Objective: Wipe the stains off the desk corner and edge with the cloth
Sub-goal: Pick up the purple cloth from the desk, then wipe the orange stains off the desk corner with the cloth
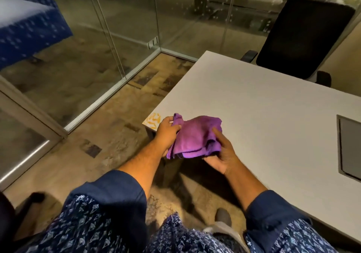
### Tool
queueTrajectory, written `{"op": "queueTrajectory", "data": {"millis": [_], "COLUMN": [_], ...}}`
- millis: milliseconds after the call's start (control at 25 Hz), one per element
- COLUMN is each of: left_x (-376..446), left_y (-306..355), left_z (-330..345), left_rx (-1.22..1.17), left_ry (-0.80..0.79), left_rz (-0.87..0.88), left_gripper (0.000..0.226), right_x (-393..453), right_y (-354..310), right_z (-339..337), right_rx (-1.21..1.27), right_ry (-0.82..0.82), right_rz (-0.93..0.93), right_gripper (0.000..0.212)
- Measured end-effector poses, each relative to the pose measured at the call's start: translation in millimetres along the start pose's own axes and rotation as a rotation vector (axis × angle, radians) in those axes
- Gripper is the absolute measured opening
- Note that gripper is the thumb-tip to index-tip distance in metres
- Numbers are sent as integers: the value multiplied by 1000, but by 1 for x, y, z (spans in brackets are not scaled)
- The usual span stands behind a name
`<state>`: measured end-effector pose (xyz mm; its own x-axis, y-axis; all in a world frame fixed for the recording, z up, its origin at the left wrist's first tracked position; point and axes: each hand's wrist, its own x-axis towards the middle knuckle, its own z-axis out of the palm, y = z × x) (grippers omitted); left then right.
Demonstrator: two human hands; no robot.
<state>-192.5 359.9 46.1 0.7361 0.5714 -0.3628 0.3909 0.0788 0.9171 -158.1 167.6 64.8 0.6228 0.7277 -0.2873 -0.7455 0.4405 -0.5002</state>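
A folded purple cloth (pixel 194 137) is held between both hands just above the near left corner of the white desk (pixel 263 106). My left hand (pixel 168 130) grips its left end, and my right hand (pixel 222 154) holds its lower right side from beneath, thumb on top. Orange-yellow stains (pixel 153 120) mark the desk corner, just left of my left hand. The desk's near edge below the cloth is partly hidden by the cloth and my hands.
A black office chair (pixel 298 38) stands behind the desk's far side. A grey cable hatch (pixel 349 147) is set into the desk at the right. Glass partition walls (pixel 117 38) run along the left and back. My foot (pixel 223 216) is on the floor below.
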Motion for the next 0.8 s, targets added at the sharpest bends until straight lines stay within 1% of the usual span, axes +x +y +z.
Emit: {"op": "queueTrajectory", "data": {"millis": [40,80,120,160,200,240,280,360,400,440,600,680,760,800], "left_x": [4,9,14,18,25,31,39,64,77,91,144,179,211,226], "left_y": [0,-1,-1,1,-1,-4,-7,-14,-15,-13,14,30,43,50], "left_z": [-8,-16,-24,-30,-35,-39,-42,-51,-55,-62,-111,-138,-154,-157], "left_rx": [-9,-22,-34,-49,-54,-58,-62,-39,-16,22,230,290,328,366], "left_ry": [-8,-16,-26,-37,-50,-65,-77,-66,-56,-44,-32,-15,16,16], "left_rz": [14,33,49,57,56,52,40,-12,-35,-49,22,59,98,108], "left_gripper": [31,29,28,28,30,31,33,35,33,32,35,36,35,35], "right_x": [6,13,19,27,35,42,50,76,91,106,160,182,199,207], "right_y": [6,10,13,14,14,12,11,12,12,12,5,-1,-8,-10], "right_z": [6,11,13,14,11,12,11,6,3,1,-14,-26,-34,-35], "right_rx": [-16,-19,-6,18,38,36,8,-82,-110,-115,-31,-2,-25,-46], "right_ry": [43,91,126,146,150,134,116,142,164,183,260,279,339,372], "right_rz": [4,10,19,38,83,142,196,267,279,286,270,203,106,60], "right_gripper": [41,34,36,44,53,58,54,37,33,34,56,66,87,92]}}
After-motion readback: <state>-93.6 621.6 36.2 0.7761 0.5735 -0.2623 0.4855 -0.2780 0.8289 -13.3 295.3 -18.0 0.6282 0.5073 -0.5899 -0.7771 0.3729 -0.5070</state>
